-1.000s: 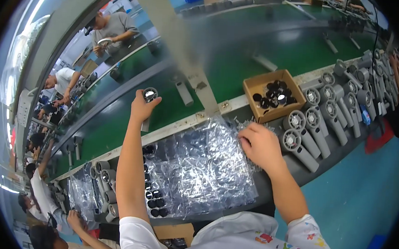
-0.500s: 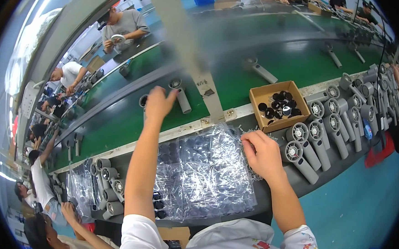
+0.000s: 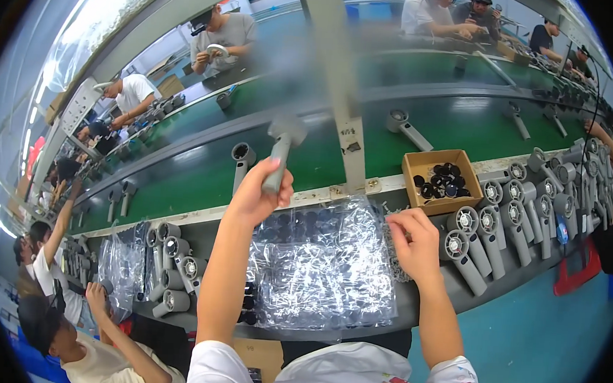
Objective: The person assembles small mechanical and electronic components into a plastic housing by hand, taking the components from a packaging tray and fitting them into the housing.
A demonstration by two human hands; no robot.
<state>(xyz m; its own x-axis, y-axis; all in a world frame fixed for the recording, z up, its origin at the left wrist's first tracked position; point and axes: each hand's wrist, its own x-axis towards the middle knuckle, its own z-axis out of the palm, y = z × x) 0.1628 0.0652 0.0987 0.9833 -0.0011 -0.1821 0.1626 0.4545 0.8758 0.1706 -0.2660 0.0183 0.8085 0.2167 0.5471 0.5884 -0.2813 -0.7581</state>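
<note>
My left hand is closed round the handle of a grey handheld fan housing, raised over the near edge of the conveyor belt. The round head of this housing is smeared by motion. Beside it, another grey fan housing lies on the belt. My right hand rests over a heap of small screws, its fingers curled together; whatever they pinch, if anything, is too small to make out. Between my arms lies a clear plastic bag sheet with dark round pieces showing under it.
A cardboard box of black round caps stands right of a metal post. Rows of fan housings crowd the bench at right, with more at left. The green conveyor runs beyond the bench. A co-worker sits at left.
My left hand has taken a fan housing off the belt and drawn it nearer, lifted. My right hand stays by the screws. The whole view has shifted slightly.
</note>
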